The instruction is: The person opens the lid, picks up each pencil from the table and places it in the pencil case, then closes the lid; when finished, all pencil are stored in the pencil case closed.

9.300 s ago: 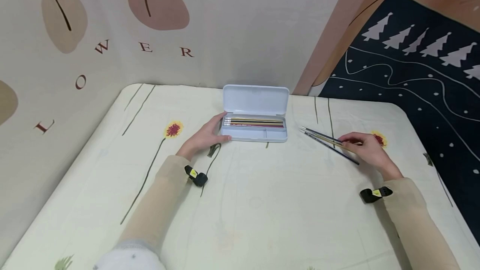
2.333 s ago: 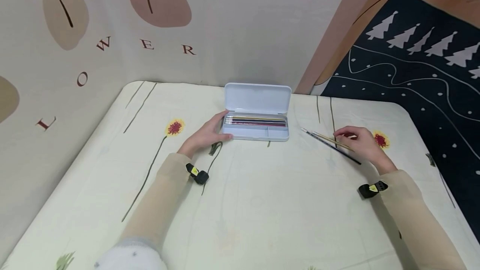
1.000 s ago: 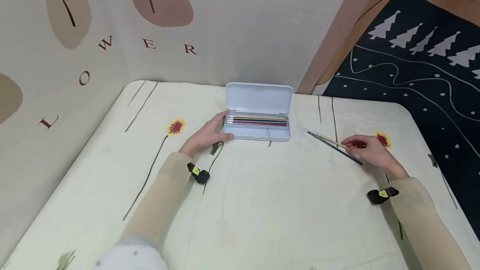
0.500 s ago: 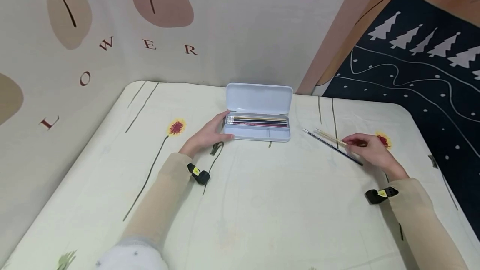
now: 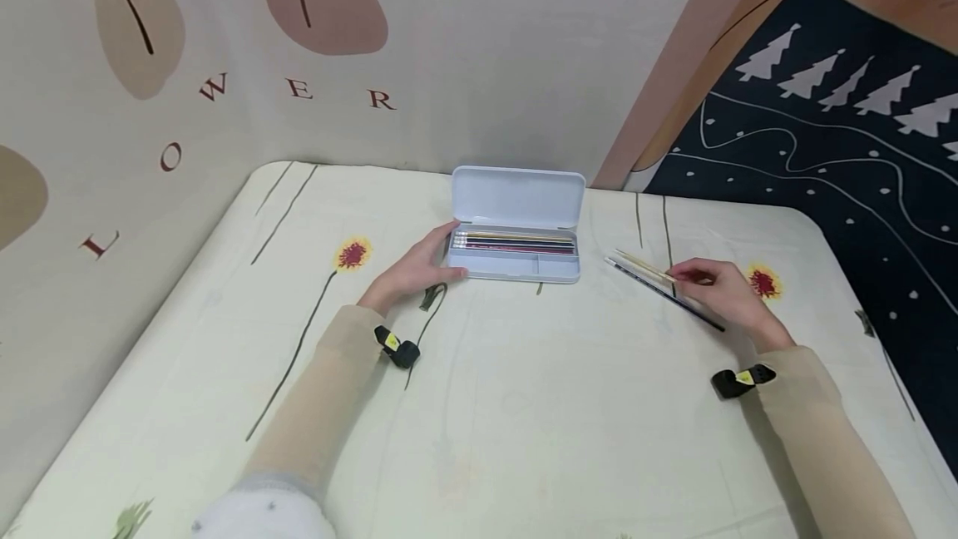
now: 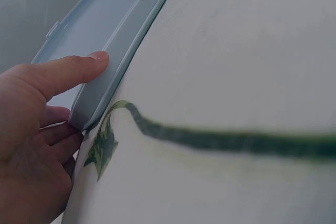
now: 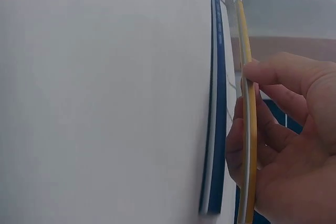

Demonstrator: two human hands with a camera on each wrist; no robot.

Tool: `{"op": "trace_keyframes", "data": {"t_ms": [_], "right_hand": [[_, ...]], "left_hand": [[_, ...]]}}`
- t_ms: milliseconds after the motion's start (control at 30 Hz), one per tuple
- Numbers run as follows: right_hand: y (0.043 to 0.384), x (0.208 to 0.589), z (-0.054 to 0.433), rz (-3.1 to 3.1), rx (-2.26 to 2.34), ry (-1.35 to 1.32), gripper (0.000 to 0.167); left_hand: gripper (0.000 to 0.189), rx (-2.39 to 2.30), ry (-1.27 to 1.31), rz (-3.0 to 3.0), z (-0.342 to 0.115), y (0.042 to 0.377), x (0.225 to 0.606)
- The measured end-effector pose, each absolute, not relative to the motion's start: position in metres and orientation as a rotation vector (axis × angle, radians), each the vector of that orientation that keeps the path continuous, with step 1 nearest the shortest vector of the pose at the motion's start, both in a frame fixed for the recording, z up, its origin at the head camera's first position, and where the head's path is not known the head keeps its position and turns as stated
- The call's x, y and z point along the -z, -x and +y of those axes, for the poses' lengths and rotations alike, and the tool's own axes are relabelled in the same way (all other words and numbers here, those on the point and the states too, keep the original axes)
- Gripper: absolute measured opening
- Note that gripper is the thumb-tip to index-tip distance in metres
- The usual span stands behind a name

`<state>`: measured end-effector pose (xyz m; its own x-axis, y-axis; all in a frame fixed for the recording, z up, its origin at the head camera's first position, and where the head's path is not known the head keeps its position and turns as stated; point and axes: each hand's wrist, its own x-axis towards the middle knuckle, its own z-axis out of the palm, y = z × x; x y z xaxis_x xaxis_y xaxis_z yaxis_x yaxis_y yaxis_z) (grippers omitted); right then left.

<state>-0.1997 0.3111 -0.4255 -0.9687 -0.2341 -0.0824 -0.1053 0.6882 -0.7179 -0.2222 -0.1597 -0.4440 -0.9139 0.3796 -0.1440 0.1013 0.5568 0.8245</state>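
Note:
A pale blue pencil case (image 5: 494,266) stands with its lid (image 5: 516,196) raised, and several pencils (image 5: 516,242) lie side by side in its rear compartment. My left hand (image 5: 414,269) holds the case's left end. In the left wrist view its thumb (image 6: 79,72) presses the case wall while other fingers curl beneath the corner. My right hand (image 5: 714,285) pinches a yellow pencil (image 7: 247,40) between thumb and fingers, its white-ended tip pointing toward the case. Beside it, a dark blue pencil (image 5: 674,298) lies on the cloth.
A cream cloth with printed flowers (image 5: 353,254) covers the table (image 5: 524,406). Behind the case rises a pale printed backdrop (image 5: 509,123). A dark tree-patterned cloth (image 5: 823,148) hangs at the right.
Since the earliest frame, a dark pencil has left the right hand's group on the cloth. Lately the right hand gripped the yellow pencil and shifted it slightly left. The left hand stayed put.

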Motion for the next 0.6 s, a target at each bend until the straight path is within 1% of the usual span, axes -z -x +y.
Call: {"op": "trace_keyframes", "data": {"t_ms": [600], "right_hand": [[0.222,0.419,0.266,2.688,1.182,0.374,0.024]], "left_hand": [[0.09,-1.277,-0.405,2.498,-0.16,0.224,0.446]]}}
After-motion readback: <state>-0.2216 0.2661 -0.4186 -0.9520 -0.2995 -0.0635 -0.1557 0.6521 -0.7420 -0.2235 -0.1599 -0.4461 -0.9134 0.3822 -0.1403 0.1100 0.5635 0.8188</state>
